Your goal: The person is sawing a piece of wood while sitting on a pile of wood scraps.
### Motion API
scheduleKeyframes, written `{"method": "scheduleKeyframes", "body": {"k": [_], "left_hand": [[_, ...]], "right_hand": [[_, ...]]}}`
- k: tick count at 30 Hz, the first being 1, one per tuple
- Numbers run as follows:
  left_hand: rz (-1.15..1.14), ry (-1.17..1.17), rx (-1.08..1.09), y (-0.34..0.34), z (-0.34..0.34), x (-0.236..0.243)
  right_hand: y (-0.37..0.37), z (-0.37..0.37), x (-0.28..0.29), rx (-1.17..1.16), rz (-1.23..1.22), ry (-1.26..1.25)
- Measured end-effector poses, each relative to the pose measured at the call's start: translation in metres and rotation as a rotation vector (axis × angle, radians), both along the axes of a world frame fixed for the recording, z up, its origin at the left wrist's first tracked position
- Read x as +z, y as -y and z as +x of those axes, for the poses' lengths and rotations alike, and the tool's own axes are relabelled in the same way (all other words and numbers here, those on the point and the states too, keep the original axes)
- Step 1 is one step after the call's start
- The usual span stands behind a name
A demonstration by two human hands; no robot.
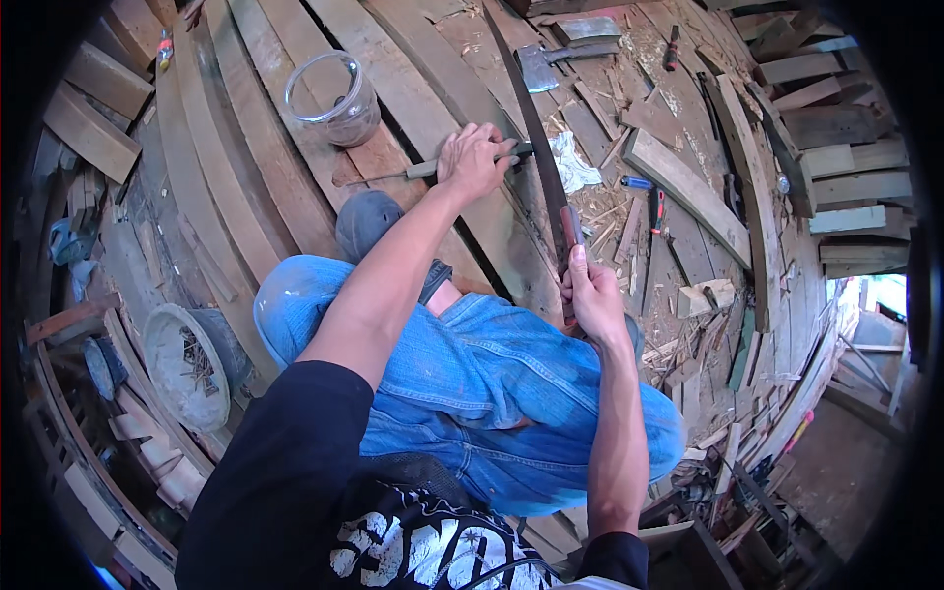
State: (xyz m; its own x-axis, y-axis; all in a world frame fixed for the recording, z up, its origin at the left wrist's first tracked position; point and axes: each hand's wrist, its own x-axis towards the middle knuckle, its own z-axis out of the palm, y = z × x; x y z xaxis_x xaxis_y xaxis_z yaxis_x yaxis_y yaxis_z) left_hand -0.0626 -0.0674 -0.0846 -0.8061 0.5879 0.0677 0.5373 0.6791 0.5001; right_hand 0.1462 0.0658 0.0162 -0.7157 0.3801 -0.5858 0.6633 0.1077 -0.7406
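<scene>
My right hand (593,291) is closed round the brown wooden handle of a handsaw (536,128). Its long, dark, tapering blade points away from me, over the boards; I cannot make out its teeth. My left hand (476,160) lies over a slim tool (421,170) with a thin metal shank and a pale handle, fingers curled round it. The shank points left, and a dark green end shows past my fingertips. Beneath it are wooden boards (423,84). A clear round jar (339,103) stands left of that hand.
An axe (539,69) lies at the far side. White cloth (572,162), a blue cylinder (637,182), a red-and-black tool (657,209) and wood scraps lie right of the blade. A bucket (162,379) with nails stands left. Timber (855,157) is stacked at the right.
</scene>
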Motion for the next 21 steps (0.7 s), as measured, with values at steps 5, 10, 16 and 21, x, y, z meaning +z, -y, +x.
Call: {"method": "scheduleKeyframes", "body": {"k": [5, 10, 16, 21], "left_hand": [[-0.006, 0.028, 0.015, 0.000, -0.001, 0.000], [-0.021, 0.027, 0.060, -0.001, 0.002, -0.002], [0.011, 0.024, 0.031, -0.001, -0.002, -0.004], [0.078, 0.012, 0.046, -0.002, 0.002, -0.006]], "right_hand": [[0.002, -0.009, 0.012, -0.009, -0.081, 0.028], [0.004, -0.004, 0.016, -0.013, -0.102, 0.016], [0.002, -0.009, 0.020, -0.059, -0.137, 0.005], [0.001, -0.002, 0.024, 0.002, -0.071, 0.049]]}}
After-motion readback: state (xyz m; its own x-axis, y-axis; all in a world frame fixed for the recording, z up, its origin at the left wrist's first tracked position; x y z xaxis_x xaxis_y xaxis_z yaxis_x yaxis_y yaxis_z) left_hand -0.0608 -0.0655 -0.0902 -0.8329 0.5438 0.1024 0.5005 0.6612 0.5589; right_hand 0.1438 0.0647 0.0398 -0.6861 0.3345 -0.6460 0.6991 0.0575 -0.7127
